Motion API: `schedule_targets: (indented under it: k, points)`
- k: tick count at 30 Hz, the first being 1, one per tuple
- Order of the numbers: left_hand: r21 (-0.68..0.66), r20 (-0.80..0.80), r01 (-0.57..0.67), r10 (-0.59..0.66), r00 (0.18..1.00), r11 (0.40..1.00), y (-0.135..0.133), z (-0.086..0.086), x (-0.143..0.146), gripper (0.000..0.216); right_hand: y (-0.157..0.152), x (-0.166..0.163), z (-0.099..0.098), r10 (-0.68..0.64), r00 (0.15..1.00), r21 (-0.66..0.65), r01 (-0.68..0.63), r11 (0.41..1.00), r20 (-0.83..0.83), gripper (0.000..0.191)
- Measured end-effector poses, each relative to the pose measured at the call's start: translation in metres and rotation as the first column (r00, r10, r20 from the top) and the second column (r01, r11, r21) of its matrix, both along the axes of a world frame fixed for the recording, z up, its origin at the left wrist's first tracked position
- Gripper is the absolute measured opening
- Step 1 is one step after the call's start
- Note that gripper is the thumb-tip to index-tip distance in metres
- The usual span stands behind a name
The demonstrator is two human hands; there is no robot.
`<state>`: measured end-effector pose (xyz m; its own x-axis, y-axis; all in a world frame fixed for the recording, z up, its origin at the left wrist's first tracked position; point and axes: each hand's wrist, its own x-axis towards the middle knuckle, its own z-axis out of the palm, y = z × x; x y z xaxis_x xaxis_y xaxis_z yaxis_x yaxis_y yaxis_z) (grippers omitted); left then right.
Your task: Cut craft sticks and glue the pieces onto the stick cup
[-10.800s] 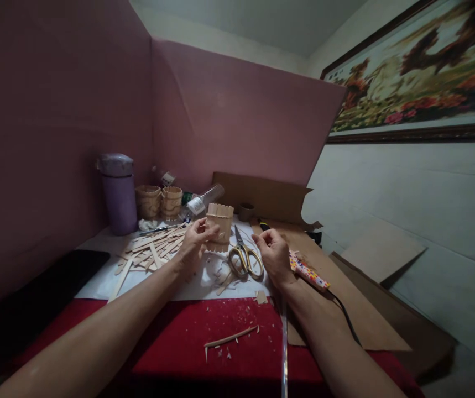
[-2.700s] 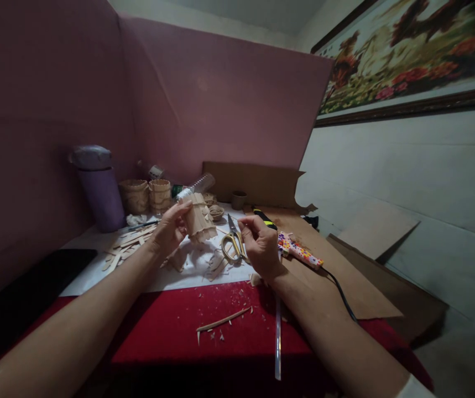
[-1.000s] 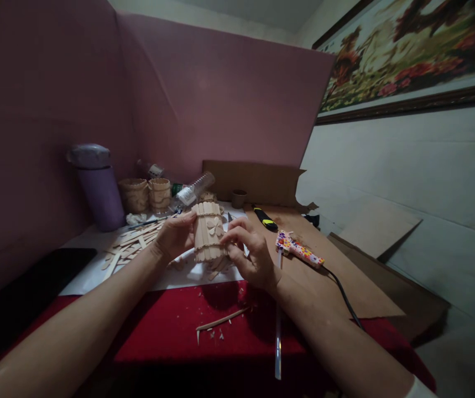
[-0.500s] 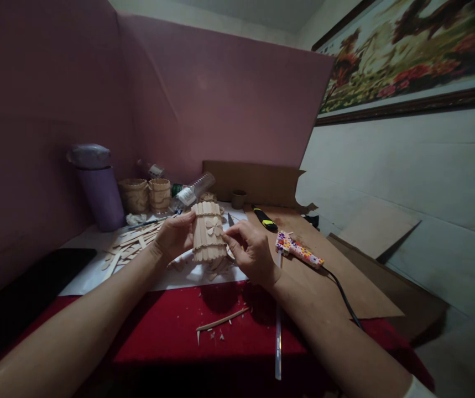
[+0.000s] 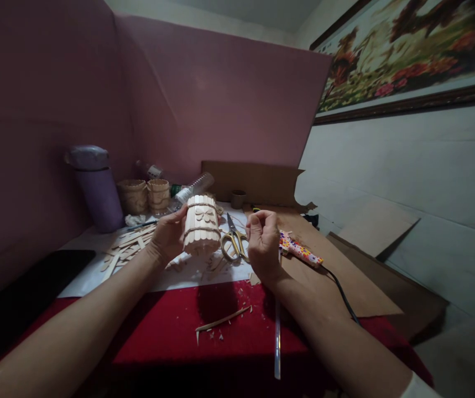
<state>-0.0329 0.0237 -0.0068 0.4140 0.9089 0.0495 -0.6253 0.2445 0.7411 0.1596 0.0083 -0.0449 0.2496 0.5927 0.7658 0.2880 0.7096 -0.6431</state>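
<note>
**Stick cup held in the left hand, right hand curled beside it**

At the far left a dark flat slab [image 5: 34,276] lies on the red cloth [image 5: 154,331]. Behind it a purple flask [image 5: 96,190] stands upright by the pink wall. Loose sticks [image 5: 127,243] are scattered over the white paper [image 5: 92,265], and two cups [image 5: 146,195] stand side by side at the back, with a plastic bottle [image 5: 191,188] lying just to their right.

The left hand [image 5: 166,237] grips the stick cup [image 5: 201,225] from its left side, fingers clamped round the wall. The cup is lifted clear of the paper and leans slightly. Two string bands wrap it, with small petal shapes between them.

Scissors [image 5: 233,243] lie shut on the paper between the hands. A tape roll [image 5: 238,198] sits farther back, by the cardboard [image 5: 257,182].

The right hand [image 5: 262,243] is raised near the cup but apart from it. Its fingers are curled in together, thumb against forefinger. Whether anything thin is pinched there cannot be made out.

Just right of it lies a spotted glue gun [image 5: 299,249], its cord trailing off. A clear glue stick [image 5: 277,342] and a splinter [image 5: 220,320] lie on the cloth in front.
</note>
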Motion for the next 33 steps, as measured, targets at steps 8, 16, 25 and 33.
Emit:
schedule_targets:
  k: [8, 16, 25, 33]
  points:
    - [0.000, 0.045, -0.091, 0.091, 0.995, 0.996, 0.003, 0.000, 0.003, 0.052, -0.005, 0.000, 0.002, 0.108, 0.994, -0.019, -0.108, 0.994, 0.002, 0.017]
    - [-0.009, 0.131, -0.215, 0.215, 0.968, 0.977, 0.009, -0.003, 0.007, 0.034, -0.010, 0.001, 0.004, 0.044, 0.976, -0.051, -0.034, 0.998, 0.212, 0.031]
    - [0.066, 0.107, -0.441, 0.434, 0.895, 0.895, 0.009, -0.012, 0.023, 0.013, -0.014, -0.005, 0.001, 0.105, 0.818, -0.083, -0.070, 0.994, 0.566, 0.017]
    - [-0.027, 0.093, -0.486, 0.487, 0.869, 0.873, -0.004, -0.012, 0.038, 0.004, -0.006, -0.002, -0.003, -0.100, 0.722, 0.044, 0.096, 0.994, 0.685, 0.033]
